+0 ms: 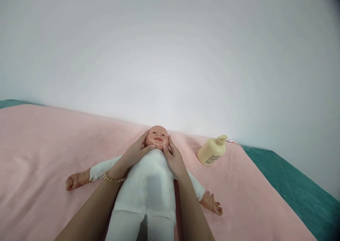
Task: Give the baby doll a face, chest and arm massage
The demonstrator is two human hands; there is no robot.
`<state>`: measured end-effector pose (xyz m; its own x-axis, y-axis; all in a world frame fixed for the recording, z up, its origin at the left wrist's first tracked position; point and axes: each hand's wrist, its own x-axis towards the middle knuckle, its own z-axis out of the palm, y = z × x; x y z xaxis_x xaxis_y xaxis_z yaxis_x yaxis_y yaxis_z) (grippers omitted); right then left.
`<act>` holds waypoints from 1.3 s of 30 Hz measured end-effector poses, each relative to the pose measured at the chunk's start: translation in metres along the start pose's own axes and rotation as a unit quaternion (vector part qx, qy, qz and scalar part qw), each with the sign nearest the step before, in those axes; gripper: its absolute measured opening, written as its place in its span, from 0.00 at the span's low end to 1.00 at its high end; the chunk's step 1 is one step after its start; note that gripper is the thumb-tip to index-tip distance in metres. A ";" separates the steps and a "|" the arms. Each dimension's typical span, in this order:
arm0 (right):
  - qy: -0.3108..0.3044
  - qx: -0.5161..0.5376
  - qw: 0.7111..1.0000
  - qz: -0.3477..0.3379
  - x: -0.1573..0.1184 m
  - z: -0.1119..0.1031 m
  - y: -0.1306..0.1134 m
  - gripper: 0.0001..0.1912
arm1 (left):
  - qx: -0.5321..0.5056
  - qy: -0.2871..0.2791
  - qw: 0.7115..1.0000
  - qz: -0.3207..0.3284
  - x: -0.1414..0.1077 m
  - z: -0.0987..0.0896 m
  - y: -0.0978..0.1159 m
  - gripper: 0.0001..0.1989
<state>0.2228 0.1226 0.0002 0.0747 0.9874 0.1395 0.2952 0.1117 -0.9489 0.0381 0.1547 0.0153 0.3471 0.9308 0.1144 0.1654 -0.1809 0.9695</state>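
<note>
Doll lies face up on a pink blanket, its head toward the pale wall and its legs toward the person. Its body is white, and its arms stretch out to both sides. The left hand and right hand are apart, one on each side of the doll's head — fingers stretched along the cheeks, thumbs near the chin, neither clenched. Both of the person's arms cross over the doll's arms, and a beaded bracelet circles the left wrist. Right of the head, well apart from the hands, a pale yellow pump bottle stands on the blanket — green cloth shows beyond the blanket's edge.
</note>
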 end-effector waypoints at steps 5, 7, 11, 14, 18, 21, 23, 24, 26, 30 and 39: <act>0.005 0.017 1.000 -0.005 0.000 0.005 0.003 0.43 | -0.022 -0.006 1.000 -0.005 0.003 0.002 -0.005 0.45; 0.011 0.033 0.999 -0.004 0.000 0.008 0.002 0.46 | -0.018 -0.005 1.000 -0.009 0.004 0.002 -0.008 0.46; 0.036 0.019 0.999 0.006 -0.001 0.013 -0.002 0.46 | -0.007 0.006 1.000 -0.002 0.006 0.003 -0.012 0.47; 0.054 -0.005 0.998 0.011 -0.002 0.015 -0.003 0.43 | 0.020 0.023 0.999 0.011 0.008 0.005 -0.015 0.45; 0.066 -0.020 0.997 0.018 -0.002 0.016 -0.004 0.42 | 0.048 0.041 0.998 0.017 0.009 0.006 -0.018 0.43; 0.067 -0.027 0.997 0.019 -0.001 0.015 -0.002 0.41 | 0.052 0.040 0.998 0.014 0.008 0.005 -0.015 0.42; 0.060 -0.026 0.998 0.014 0.000 0.013 0.000 0.40 | 0.056 0.032 0.998 0.022 0.006 0.004 -0.011 0.39; 0.056 -0.024 0.998 0.011 0.001 0.012 0.001 0.40 | 0.059 0.029 0.997 0.026 0.005 0.003 -0.010 0.38; 0.048 -0.020 0.999 0.006 0.002 0.009 0.003 0.39 | 0.068 0.026 0.997 0.031 0.005 0.003 -0.008 0.37; 0.031 -0.004 1.000 -0.002 0.002 0.006 0.006 0.38 | 0.092 0.032 0.995 0.024 0.007 0.002 -0.010 0.38; 0.006 0.013 1.000 0.005 0.001 0.001 0.002 0.41 | 0.090 0.025 0.996 0.004 0.009 0.000 -0.015 0.38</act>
<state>0.2222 0.1235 -0.0015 0.0898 0.9870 0.1334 0.2696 0.1049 -0.9573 0.0384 0.1656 0.0016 0.3033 0.9431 0.1361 0.3268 -0.2371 0.9149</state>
